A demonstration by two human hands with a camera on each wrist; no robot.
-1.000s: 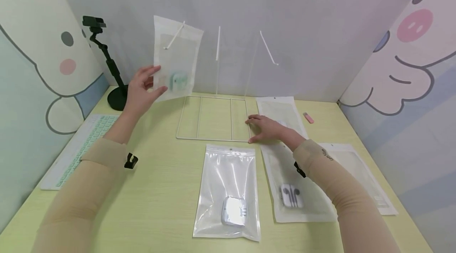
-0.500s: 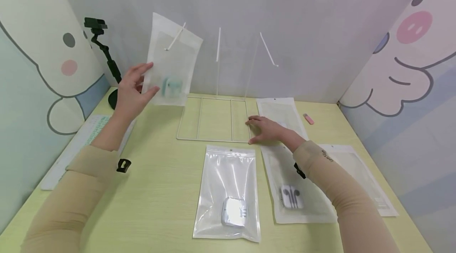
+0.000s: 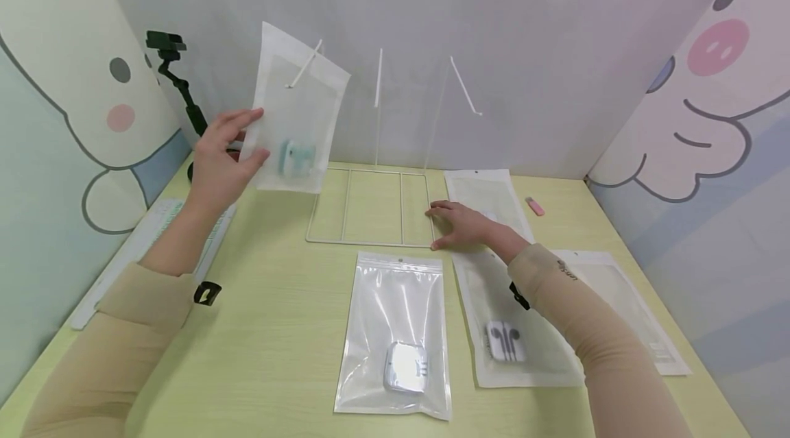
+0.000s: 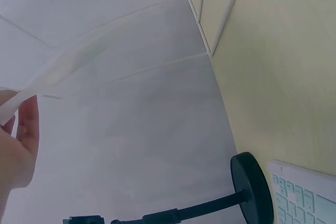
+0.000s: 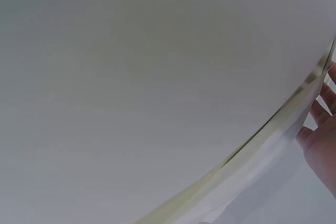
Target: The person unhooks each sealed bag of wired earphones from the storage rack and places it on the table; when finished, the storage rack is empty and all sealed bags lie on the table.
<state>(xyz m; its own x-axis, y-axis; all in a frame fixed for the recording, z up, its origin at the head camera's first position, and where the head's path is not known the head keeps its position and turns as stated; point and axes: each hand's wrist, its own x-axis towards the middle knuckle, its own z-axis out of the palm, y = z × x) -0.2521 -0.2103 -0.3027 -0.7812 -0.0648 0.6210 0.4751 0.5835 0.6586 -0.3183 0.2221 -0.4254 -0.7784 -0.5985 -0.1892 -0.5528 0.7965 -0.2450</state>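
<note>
A translucent white zip bag (image 3: 302, 105) with a small teal item inside hangs tilted at the left hook (image 3: 304, 64) of a white wire display rack (image 3: 370, 242). My left hand (image 3: 219, 160) pinches the bag's left edge, thumb on the near face; in the left wrist view the bag appears edge-on beside the fingers. My right hand (image 3: 459, 222) holds the right side of the rack's base, fingers bent at the side bar and thumb by the front corner. In the right wrist view a pale bag surface (image 5: 157, 93) covers most of the picture, partly hiding those fingers.
The middle hook (image 3: 378, 78) and right hook (image 3: 465, 85) carry no bag. Bags lie on the table: one with a white case (image 3: 405, 366) in front, several under and beside the right arm. A keyboard (image 3: 132, 253), a black stand (image 3: 179, 81) and a pink USB stick (image 3: 535, 205) surround them.
My left hand has moved left and slightly down, drawing the bag's left edge with it. The bag's lower edge has swung lower. My right hand stays at the rack base.
</note>
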